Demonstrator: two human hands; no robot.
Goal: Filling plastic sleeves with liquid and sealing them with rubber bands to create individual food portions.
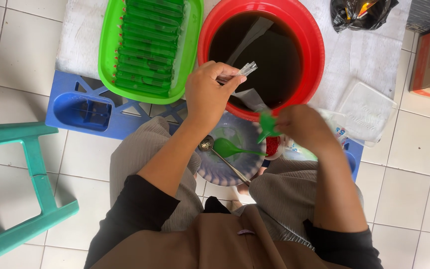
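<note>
Over the red basin of dark liquid, the left hand pinches a clear plastic sleeve. The right hand, just beside the basin's near rim, grips a small green funnel. Filling seems under way; seating the funnel in the sleeve's mouth looks next

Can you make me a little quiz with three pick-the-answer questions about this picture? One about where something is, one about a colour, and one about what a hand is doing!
1. Where is the green tray of long green packets?
A. Left of the red basin
B. Inside the red basin
C. On the teal stool

2. What colour is the liquid in the red basin?
A. Clear
B. Dark brown
C. Bright green

3. What is the left hand doing?
A. Resting flat on the floor
B. Pinching a thin clear plastic sleeve
C. Gripping the metal spoon

Answers:
1. A, the tray lies beside the basin, toward the left edge of the picture.
2. B, the dark liquid fills the basin.
3. B, the clear sleeve sticks out from its fingers, while the metal spoon lies on the patterned plate.
</note>
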